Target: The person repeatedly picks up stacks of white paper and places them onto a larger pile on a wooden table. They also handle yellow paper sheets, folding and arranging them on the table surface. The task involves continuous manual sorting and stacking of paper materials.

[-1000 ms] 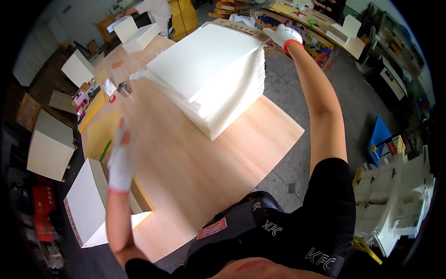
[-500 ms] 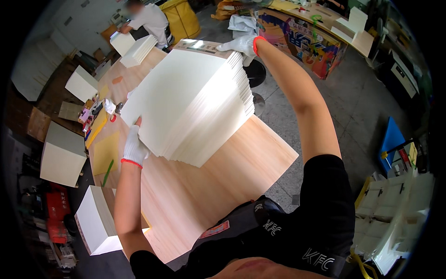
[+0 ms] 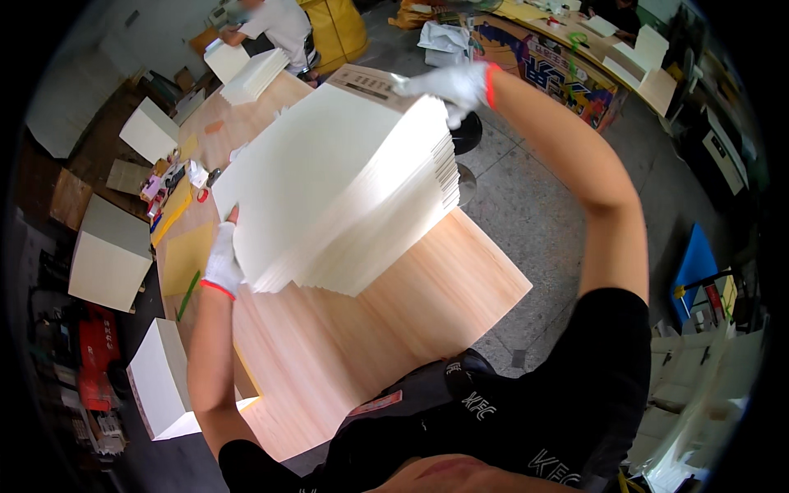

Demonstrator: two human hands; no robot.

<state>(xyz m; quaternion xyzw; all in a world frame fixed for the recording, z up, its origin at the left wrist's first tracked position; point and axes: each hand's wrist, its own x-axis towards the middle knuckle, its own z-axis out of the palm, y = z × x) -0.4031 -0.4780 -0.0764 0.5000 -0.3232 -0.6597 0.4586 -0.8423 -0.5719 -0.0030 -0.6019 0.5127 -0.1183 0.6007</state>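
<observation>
A thick stack of large white sheets (image 3: 304, 164) lies aslant on the wooden table, its near-right edges stepped and fanned. A brown printed strip (image 3: 366, 84) runs along its far edge. My left hand (image 3: 223, 259), in a white knit glove with a red cuff, grips the stack's left edge; the bare thumb shows against it and the other fingers are hidden. At the far right corner, my right hand (image 3: 456, 86), gloved alike, reaches over the strip with its fingertips. Motion smears these fingers, so their grip on the sheets is unclear.
The wooden table (image 3: 394, 300) extends toward me. White folded boards (image 3: 160, 370) stand left, near a yellow sheet (image 3: 187, 261) and a green strip (image 3: 189, 296). Tape and small tools lie farther along. A person (image 3: 279, 33) sits at the far left; a dark stool (image 3: 467, 135) stands beyond the stack.
My right hand has shifted right and slightly outward over the stack's corner. My left hand has slid a little left and toward the stack's near-left edge. The view has turned slightly.
</observation>
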